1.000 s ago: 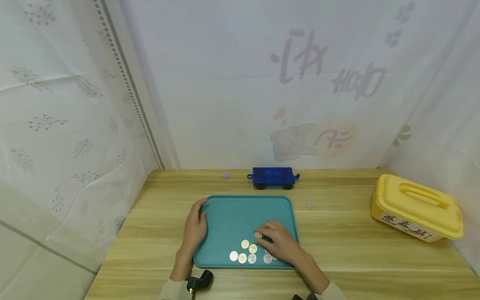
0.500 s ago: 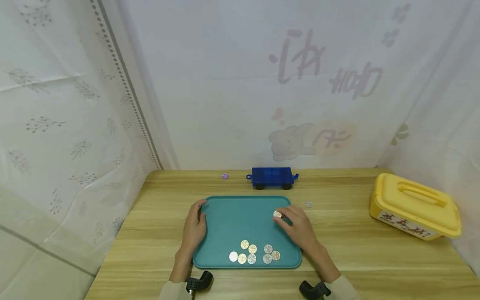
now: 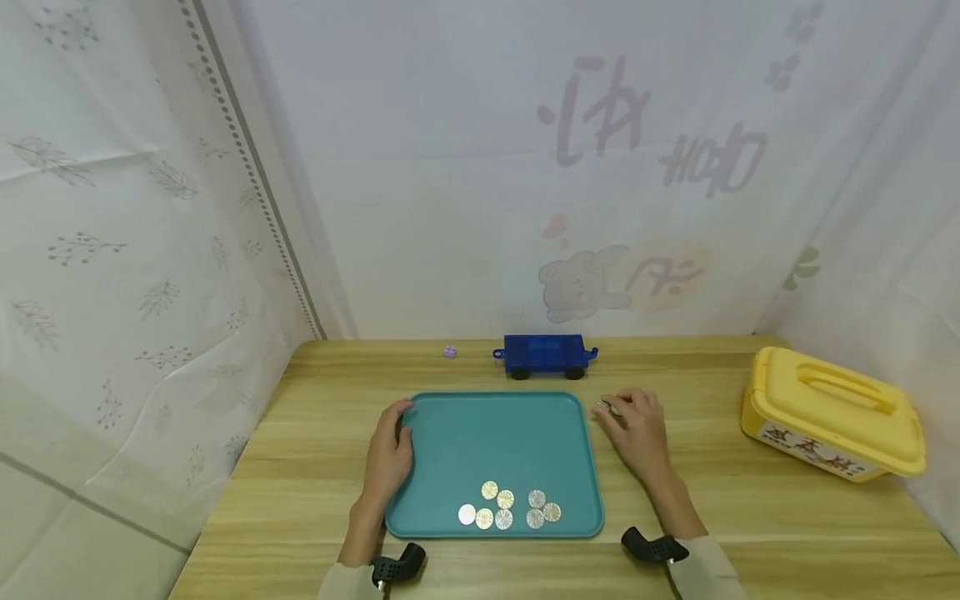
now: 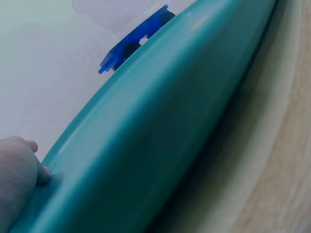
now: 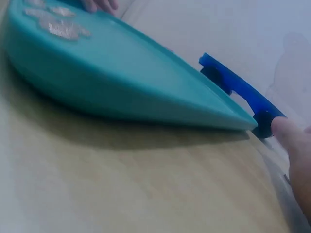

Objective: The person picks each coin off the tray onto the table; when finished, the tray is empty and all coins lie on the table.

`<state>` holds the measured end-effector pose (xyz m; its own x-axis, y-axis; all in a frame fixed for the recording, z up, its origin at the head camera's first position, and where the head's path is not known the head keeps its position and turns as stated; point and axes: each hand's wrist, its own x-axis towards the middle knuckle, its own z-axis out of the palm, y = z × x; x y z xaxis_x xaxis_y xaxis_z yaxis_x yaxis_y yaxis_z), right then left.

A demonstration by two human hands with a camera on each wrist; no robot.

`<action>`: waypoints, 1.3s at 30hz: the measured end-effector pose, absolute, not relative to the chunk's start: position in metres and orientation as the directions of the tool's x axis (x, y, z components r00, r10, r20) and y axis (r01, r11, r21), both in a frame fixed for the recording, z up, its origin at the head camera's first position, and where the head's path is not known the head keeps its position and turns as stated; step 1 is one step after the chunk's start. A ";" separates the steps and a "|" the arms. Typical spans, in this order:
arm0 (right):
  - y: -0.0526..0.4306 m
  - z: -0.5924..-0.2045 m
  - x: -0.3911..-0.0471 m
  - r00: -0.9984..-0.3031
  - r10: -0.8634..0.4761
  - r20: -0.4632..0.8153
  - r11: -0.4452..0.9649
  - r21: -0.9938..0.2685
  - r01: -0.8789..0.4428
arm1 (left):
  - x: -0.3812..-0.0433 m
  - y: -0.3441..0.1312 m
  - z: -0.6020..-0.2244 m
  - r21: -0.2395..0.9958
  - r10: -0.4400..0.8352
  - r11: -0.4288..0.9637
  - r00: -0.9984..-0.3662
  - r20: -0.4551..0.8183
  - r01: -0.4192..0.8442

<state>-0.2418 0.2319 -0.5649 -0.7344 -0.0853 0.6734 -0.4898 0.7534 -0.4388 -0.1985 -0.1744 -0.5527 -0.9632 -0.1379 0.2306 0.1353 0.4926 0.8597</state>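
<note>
In the head view my right hand [image 3: 636, 429] is just beyond the tray's right edge, low over the table. Its thumb and fingers pinch a coin [image 3: 602, 404]. Another silver coin [image 3: 616, 410] shows by the fingertips, partly covered by them. My left hand [image 3: 390, 454] holds the left rim of the teal tray [image 3: 487, 442], thumb on the inner side. Near the tray's front edge lie gold-toned coins [image 3: 484, 518] in one cluster and silver coins [image 3: 535, 518] in another. In the right wrist view only the right thumb [image 5: 291, 141] shows clearly; the pinched coin is hidden there.
Behind the tray stands a blue toy wagon [image 3: 545, 354] with black wheels. A small purple brick [image 3: 450, 352] lies to its left. At the far right is a yellow lidded box [image 3: 832, 415] with a handle. A patterned cloth [image 3: 450, 167] hangs behind the table.
My right hand has carried the pinched coin from the coins at the tray's front, up and right across the rim to the loose coin on the table. The left hand has stayed put.
</note>
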 end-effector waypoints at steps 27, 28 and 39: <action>0.233 -0.560 -0.244 -0.797 0.054 0.602 0.659 -0.621 -0.424 | -0.202 -0.174 -0.551 0.849 -0.132 0.507 -0.959 0.251 0.153; 0.233 -0.561 -0.243 -0.773 0.064 0.631 0.654 -0.612 -0.445 | -0.202 -0.174 -0.551 0.849 -0.131 0.506 -0.959 0.250 0.152; 0.209 -0.558 -0.222 -0.715 -0.024 0.698 0.539 -0.594 -0.598 | -0.199 -0.176 -0.551 0.854 -0.137 0.502 -0.963 0.230 0.133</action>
